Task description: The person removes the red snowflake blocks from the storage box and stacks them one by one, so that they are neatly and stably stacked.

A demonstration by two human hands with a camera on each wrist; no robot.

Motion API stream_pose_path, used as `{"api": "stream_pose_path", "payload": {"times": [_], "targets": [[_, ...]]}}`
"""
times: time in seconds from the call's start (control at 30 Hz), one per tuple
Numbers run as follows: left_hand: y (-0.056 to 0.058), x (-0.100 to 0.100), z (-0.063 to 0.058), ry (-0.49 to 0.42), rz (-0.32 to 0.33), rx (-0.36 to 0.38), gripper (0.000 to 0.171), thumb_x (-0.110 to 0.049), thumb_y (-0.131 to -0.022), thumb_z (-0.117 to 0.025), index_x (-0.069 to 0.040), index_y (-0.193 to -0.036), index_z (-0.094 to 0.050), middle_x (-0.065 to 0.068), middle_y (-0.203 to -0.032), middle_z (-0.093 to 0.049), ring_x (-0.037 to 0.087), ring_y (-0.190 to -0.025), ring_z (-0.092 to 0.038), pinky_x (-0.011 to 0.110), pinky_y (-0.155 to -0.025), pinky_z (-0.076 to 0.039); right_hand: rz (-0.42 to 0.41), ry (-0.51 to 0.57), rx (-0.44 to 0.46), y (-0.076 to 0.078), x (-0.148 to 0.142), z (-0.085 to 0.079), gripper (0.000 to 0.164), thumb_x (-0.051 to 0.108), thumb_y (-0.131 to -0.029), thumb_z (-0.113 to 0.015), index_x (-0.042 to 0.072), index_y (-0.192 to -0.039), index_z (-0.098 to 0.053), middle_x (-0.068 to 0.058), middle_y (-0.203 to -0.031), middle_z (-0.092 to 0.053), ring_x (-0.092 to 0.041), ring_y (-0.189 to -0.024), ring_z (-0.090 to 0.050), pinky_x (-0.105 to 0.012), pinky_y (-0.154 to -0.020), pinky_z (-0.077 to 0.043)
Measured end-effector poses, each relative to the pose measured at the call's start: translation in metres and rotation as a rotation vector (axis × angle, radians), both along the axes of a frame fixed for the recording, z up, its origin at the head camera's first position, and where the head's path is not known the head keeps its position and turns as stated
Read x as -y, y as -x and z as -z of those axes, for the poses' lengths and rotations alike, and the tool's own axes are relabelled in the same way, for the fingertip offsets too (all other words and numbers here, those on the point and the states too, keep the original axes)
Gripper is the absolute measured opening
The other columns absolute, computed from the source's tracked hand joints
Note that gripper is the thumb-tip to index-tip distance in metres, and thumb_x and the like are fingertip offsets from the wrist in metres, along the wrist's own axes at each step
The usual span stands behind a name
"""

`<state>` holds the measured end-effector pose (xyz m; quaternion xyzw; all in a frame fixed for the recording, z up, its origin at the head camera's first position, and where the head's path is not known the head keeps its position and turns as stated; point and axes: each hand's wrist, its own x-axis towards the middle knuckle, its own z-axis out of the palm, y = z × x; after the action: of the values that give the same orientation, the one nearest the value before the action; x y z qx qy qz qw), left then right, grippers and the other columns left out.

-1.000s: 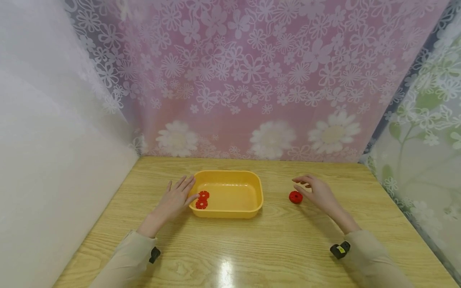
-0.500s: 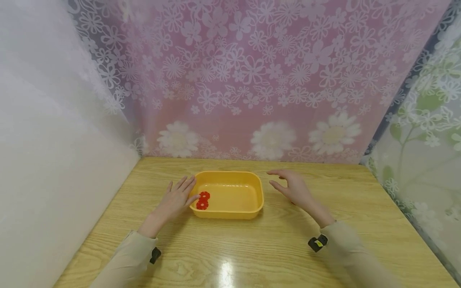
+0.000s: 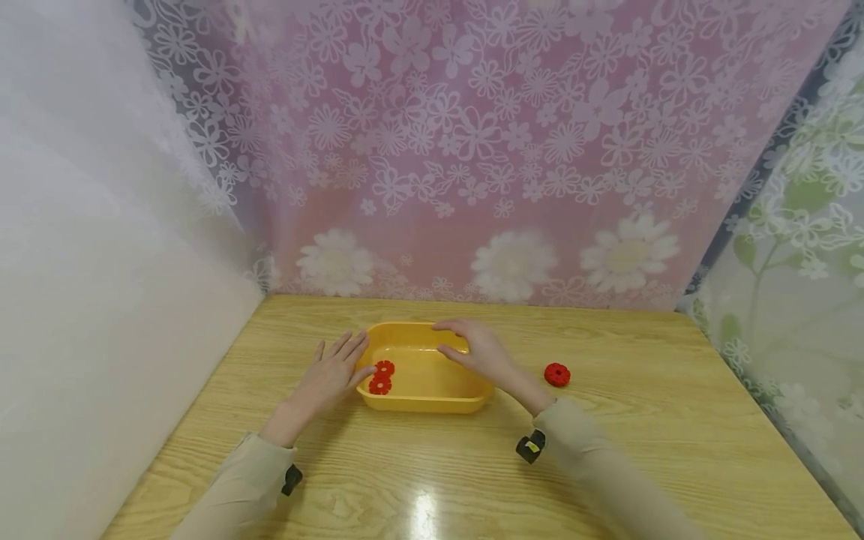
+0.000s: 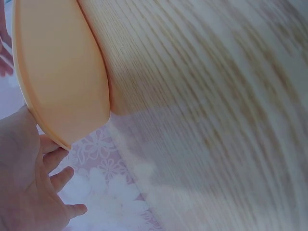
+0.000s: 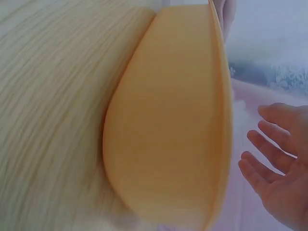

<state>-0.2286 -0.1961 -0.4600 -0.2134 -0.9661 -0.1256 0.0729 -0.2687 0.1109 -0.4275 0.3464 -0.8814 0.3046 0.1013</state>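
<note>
A yellow plastic basin [image 3: 424, 406] stands on the wooden table. My left hand [image 3: 328, 377] rests at its left rim, fingers straight and spread, thumb over the rim. In the left wrist view, the left hand's fingertips are right at the basin's edge. Two red flower-shaped discs [image 3: 384, 368] lie on the basin's floor at the left, close beside the left thumb. My right hand [image 3: 482, 354] hovers over the basin's right half, thumb and fingers apart and nothing visible between them. Also in the right wrist view, the right hand [image 5: 279, 154] has loosely spread fingers beyond the rim.
To the right of the basin, a small pile of red flower-shaped discs [image 3: 557, 375] lies on the table [image 3: 472, 472]. A pink flowered curtain [image 3: 432, 187] hangs along the table's back edge, with a white sheet [image 3: 121, 300] at the left.
My right hand has moved left from beside the red disc pile to over the basin, leaving the pile in view again. The left hand and the basin have stayed in place.
</note>
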Motion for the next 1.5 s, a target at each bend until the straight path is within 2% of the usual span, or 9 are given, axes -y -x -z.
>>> {"api": "stream_pose_path", "payload": {"times": [0.2, 0.33, 0.47, 0.77, 1.0, 1.1, 1.3, 1.5], "targets": [[0.000, -0.001, -0.001, 0.013, 0.011, -0.002, 0.068, -0.043, -0.105, -0.052, -0.003, -0.157, -0.037, 0.013, -0.163, -0.034, 0.038, -0.151, -0.028, 0.072, -0.115, -0.018, -0.064, -0.024, 0.072, 0.002, 0.039, 0.012, 0.039, 0.018, -0.097, -0.070, 0.005, -0.133, -0.065, -0.012, -0.133, -0.066, -0.033, -0.123, -0.062, -0.047, -0.100, -0.052], [-0.001, -0.001, -0.001, 0.033, 0.013, -0.014, 0.068, -0.044, -0.105, -0.052, -0.002, -0.156, -0.038, 0.013, -0.163, -0.034, 0.038, -0.150, -0.029, 0.072, -0.114, -0.020, -0.080, -0.053, 0.115, 0.005, 0.059, 0.023, 0.039, 0.017, -0.096, -0.071, 0.007, -0.133, -0.065, -0.010, -0.133, -0.066, -0.029, -0.126, -0.060, -0.046, -0.107, -0.047], [-0.001, -0.001, -0.001, 0.039, 0.013, -0.018, 0.068, -0.045, -0.105, -0.052, -0.002, -0.156, -0.038, 0.013, -0.162, -0.035, 0.038, -0.150, -0.029, 0.072, -0.115, -0.020, -0.081, -0.083, 0.150, 0.006, 0.073, 0.027, 0.038, 0.014, -0.096, -0.071, 0.006, -0.133, -0.065, -0.010, -0.133, -0.065, -0.029, -0.128, -0.058, -0.046, -0.110, -0.045], [0.000, -0.001, 0.001, 0.023, 0.015, -0.035, 0.067, -0.043, -0.105, -0.053, -0.003, -0.156, -0.039, 0.014, -0.162, -0.036, 0.038, -0.150, -0.030, 0.073, -0.114, -0.021, -0.123, -0.172, 0.135, 0.017, 0.094, 0.033, 0.038, 0.012, -0.095, -0.072, 0.001, -0.132, -0.065, -0.012, -0.132, -0.067, -0.029, -0.126, -0.060, -0.043, -0.110, -0.045], [-0.001, 0.000, 0.000, 0.013, 0.021, -0.037, 0.067, -0.043, -0.105, -0.053, -0.002, -0.156, -0.039, 0.014, -0.162, -0.035, 0.038, -0.150, -0.030, 0.072, -0.115, -0.020, -0.163, -0.269, 0.221, 0.022, 0.102, 0.038, 0.047, 0.012, -0.094, -0.073, 0.001, -0.138, -0.060, -0.011, -0.138, -0.063, -0.027, -0.129, -0.057, -0.039, -0.111, -0.044], [-0.002, 0.000, -0.001, 0.004, 0.021, -0.030, 0.067, -0.042, -0.105, -0.053, -0.001, -0.156, -0.038, 0.014, -0.162, -0.035, 0.038, -0.150, -0.029, 0.072, -0.115, -0.018, -0.191, -0.297, 0.228, 0.022, 0.102, 0.039, 0.045, 0.012, -0.096, -0.071, 0.001, -0.138, -0.060, -0.010, -0.137, -0.064, -0.025, -0.127, -0.059, -0.037, -0.110, -0.046], [-0.002, 0.000, 0.000, 0.003, 0.017, -0.036, 0.067, -0.042, -0.104, -0.054, -0.001, -0.155, -0.039, 0.015, -0.162, -0.035, 0.038, -0.150, -0.029, 0.073, -0.115, -0.017, -0.243, -0.325, 0.170, 0.020, 0.098, 0.040, 0.033, 0.011, -0.098, -0.067, 0.003, -0.130, -0.067, -0.008, -0.124, -0.070, -0.021, -0.116, -0.064, -0.034, -0.104, -0.049], [-0.001, 0.001, 0.001, 0.004, 0.011, -0.043, 0.067, -0.041, -0.104, -0.055, -0.001, -0.155, -0.039, 0.014, -0.162, -0.035, 0.038, -0.150, -0.029, 0.073, -0.115, -0.018, -0.227, -0.345, 0.156, 0.017, 0.091, 0.036, 0.035, 0.007, -0.091, -0.074, 0.002, -0.126, -0.069, -0.009, -0.117, -0.069, -0.023, -0.108, -0.065, -0.037, -0.100, -0.051]]}}
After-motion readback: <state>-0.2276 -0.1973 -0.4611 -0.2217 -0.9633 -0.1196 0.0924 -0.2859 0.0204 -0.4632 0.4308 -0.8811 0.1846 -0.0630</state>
